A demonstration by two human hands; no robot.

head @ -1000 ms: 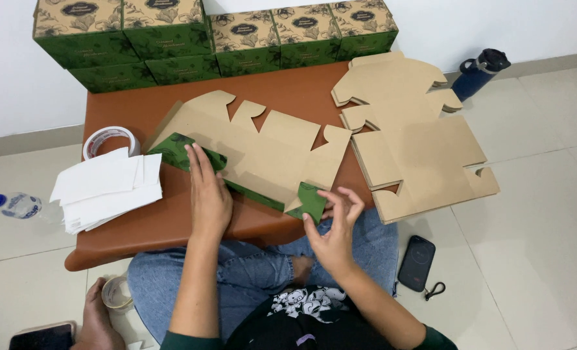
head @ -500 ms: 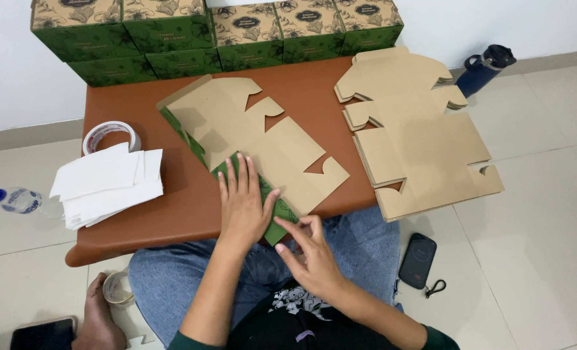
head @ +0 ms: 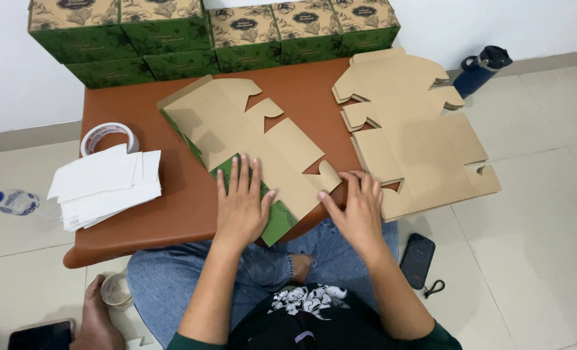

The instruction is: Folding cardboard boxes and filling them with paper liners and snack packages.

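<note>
Left hand: the left hand is laid flat, fingers spread and released, on the folded green flap of the flat box blank; nothing is gripped — the flap is pressed down under the palm.
Right hand: the right hand is rested palm down with fingers loosely extended at the near right edge of the same blank, just beside a rounded tab; nothing is seen to be enclosed by it.
Box blank: an unfolded cardboard cut-out, brown side up with a green printed side shown where it is folded; it is laid aslant on the brown table, its near corner hung over the table's front edge.
Stack of blanks: a stack of flat brown blanks is set to the right, partly past the table's edge, touching or just beside the right hand.
Finished boxes: a row of green boxes is lined up at the far edge against the wall.
Left of table: a pile of white sheets and a tape roll are placed near each other.
Floor: a dark blue bottle, a black phone and a clear water bottle are seen around the table.
</note>
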